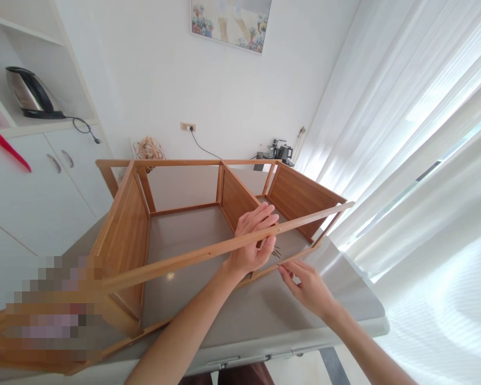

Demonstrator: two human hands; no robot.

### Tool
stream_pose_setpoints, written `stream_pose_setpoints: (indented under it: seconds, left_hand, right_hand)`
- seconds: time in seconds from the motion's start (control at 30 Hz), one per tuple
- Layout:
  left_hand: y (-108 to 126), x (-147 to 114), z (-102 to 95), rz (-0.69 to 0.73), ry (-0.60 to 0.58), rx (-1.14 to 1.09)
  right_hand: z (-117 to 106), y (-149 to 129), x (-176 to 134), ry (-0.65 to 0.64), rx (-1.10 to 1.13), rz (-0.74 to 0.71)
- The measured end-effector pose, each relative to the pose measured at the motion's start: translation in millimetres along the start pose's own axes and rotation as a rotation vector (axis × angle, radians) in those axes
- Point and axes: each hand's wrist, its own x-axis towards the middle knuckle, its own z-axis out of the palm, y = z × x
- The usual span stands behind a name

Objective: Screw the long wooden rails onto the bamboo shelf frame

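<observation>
A long brown wooden frame with solid divider panels lies across the grey table. My left hand is at its middle divider, fingers stretched along the panel and thumb on the near side, gripping the wood where the top front rail crosses the hand. Several thin metal screws lie in a small heap on the tabletop inside the right bay. Just in front of them, at the lower front rail, my right hand pinches a small dark piece that looks like a screw, mostly hidden by the fingertips.
The grey table has a rounded right corner beside white curtains. At the far left, blurred blocks cover part of the frame's end. An electric kettle stands on a white shelf. A wall socket holds a black plug and cord.
</observation>
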Motion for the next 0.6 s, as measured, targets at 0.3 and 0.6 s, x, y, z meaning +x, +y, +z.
stream_pose_setpoints:
  seconds: [0.3,0.6]
  left_hand:
    - [31,-67,-35.1,-0.586,-0.24,0.087]
    - [39,-77,-37.3,-0.832,-0.607,0.219]
  right_hand:
    - [27,46,27,0.026,0.117,0.023]
    - [26,101,80,-0.202,0.178,0.044]
